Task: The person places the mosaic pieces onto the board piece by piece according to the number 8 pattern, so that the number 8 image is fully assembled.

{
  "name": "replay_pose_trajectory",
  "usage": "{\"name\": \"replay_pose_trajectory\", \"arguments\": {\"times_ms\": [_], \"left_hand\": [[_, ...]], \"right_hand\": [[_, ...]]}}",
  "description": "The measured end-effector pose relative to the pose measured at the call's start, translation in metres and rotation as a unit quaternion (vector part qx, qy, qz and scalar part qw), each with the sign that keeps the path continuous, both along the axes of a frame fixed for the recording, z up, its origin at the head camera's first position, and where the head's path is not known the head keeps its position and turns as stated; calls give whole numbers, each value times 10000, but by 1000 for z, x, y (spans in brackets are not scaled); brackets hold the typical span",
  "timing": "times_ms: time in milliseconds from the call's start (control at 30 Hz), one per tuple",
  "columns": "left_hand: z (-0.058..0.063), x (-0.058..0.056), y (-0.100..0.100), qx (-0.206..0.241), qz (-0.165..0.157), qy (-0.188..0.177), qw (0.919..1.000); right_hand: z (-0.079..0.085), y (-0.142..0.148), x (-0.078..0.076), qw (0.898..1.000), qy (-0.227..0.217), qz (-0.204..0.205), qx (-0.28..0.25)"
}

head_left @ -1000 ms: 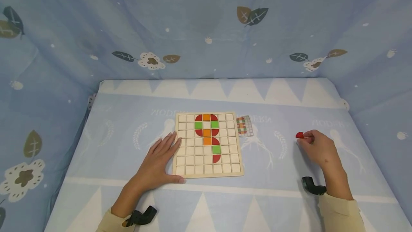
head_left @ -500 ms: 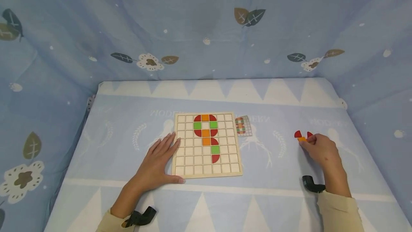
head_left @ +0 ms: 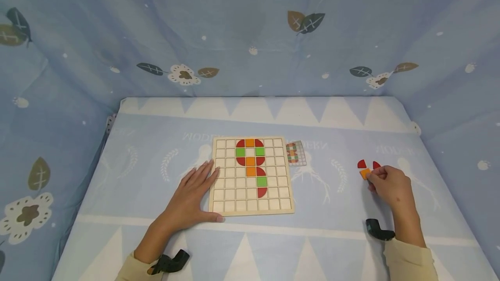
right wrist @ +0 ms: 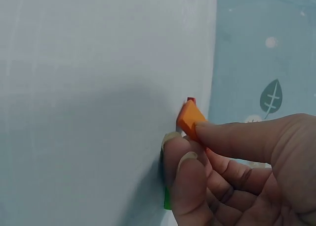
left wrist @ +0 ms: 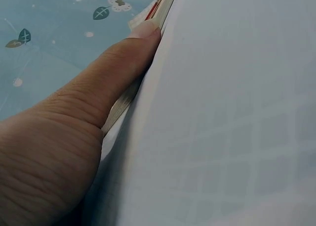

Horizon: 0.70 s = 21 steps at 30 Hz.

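Note:
My left hand (head_left: 191, 198) lies with its fingers spread along the left edge of a wooden grid board (head_left: 230, 206), thumb at the near corner. Set in the board's upper cells are red quarter-round tiles, orange square tiles and green square tiles (head_left: 261, 181). Off to the right, my right hand (head_left: 392, 185) pinches an orange square tile (right wrist: 190, 118) between thumb and fingers, low over the cloth. Two red quarter-round tiles (head_left: 361, 164) lie just beyond it. Something green (right wrist: 167, 199) shows partly behind the fingers in the right wrist view.
A small pattern card (head_left: 297, 154) lies against the board's right edge. Patterned cloth (head_left: 328, 229) covers the table, and cloth walls (head_left: 250, 25) rise at the back and sides. Black wrist mounts (head_left: 379, 230) sit on both wrists.
A second ago a red tile was in my right fingers; now two red tiles lie on the cloth. The hand has shifted slightly towards me with the orange tile. My left hand stays put.

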State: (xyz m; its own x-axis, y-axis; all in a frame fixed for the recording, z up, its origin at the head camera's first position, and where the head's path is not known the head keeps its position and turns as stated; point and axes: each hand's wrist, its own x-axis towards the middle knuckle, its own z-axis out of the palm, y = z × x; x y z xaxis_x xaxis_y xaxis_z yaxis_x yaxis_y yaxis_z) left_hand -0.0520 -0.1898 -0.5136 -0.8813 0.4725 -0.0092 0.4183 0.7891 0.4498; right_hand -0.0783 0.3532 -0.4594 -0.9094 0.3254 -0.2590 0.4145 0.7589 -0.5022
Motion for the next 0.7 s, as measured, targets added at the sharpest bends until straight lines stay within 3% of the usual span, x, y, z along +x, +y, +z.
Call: {"name": "replay_pose_trajectory", "arguments": {"times_ms": [267, 500, 700], "left_hand": [[1, 0, 0, -56, 13, 23, 10000], [2, 1, 0, -128, 68, -99, 9998], [1, 0, 0, -142, 32, -88, 9999]], "right_hand": [[15, -21, 8, 9966, 733, 310, -202], [35, -68, 4, 9795, 1403, 1306, -622], [40, -132, -8, 9613, 1142, 2261, -1080]]}}
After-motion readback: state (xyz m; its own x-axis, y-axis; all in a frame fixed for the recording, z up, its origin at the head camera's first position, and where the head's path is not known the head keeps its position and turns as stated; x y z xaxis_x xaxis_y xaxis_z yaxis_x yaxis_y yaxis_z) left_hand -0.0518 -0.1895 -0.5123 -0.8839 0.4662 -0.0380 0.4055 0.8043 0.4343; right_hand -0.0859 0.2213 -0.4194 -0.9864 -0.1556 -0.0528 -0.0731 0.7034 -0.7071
